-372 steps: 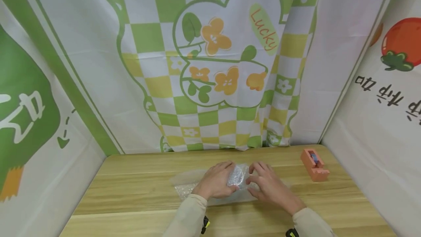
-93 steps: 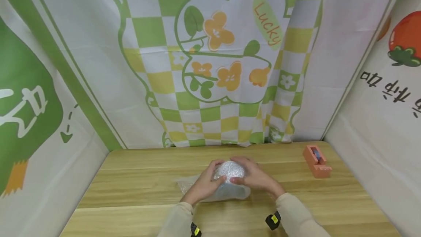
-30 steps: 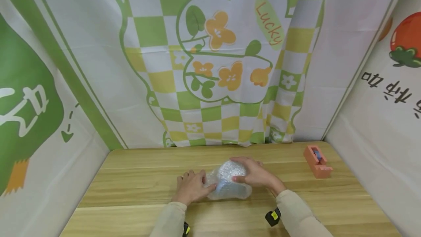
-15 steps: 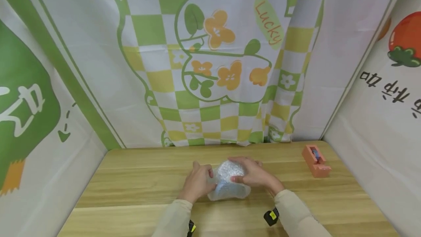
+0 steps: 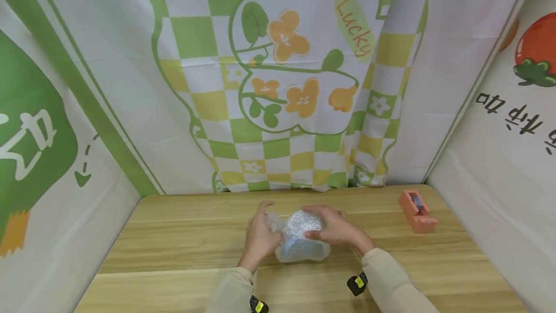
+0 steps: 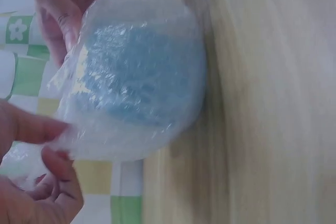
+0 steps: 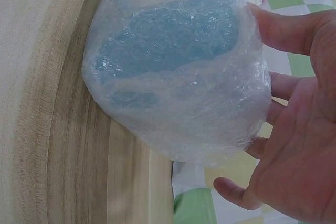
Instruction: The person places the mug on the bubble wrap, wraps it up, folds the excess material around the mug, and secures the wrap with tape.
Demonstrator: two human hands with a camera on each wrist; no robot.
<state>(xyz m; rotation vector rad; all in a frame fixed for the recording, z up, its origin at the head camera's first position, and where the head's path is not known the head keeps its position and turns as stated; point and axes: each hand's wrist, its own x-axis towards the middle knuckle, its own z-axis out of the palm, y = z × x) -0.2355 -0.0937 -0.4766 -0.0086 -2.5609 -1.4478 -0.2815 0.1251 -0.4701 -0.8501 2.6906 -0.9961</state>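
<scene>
A light blue object wrapped in clear bubble wrap (image 5: 301, 250) rests on the table between the hands; a ring-like blue shape shows through it in the right wrist view (image 7: 168, 40). The left hand (image 5: 259, 236) pinches a loose edge of the wrap between thumb and fingers, at the bundle's left side; in the left wrist view the bundle (image 6: 142, 72) lies right of those fingers. The right hand (image 5: 336, 228) holds the bundle's upper right side, its thumb on the front and fingers behind. Some right fingertips are hidden by the wrap.
A salmon-coloured tape dispenser (image 5: 417, 211) stands at the back right of the wooden table (image 5: 173, 245). A checked green and yellow cloth (image 5: 278, 158) hangs behind the table's back edge, and printed cloth walls stand at both sides.
The wrap that lay spread out to the left is now gathered round the object. The left hand has lifted the loose left end, while the right hand has kept its hold for the last second.
</scene>
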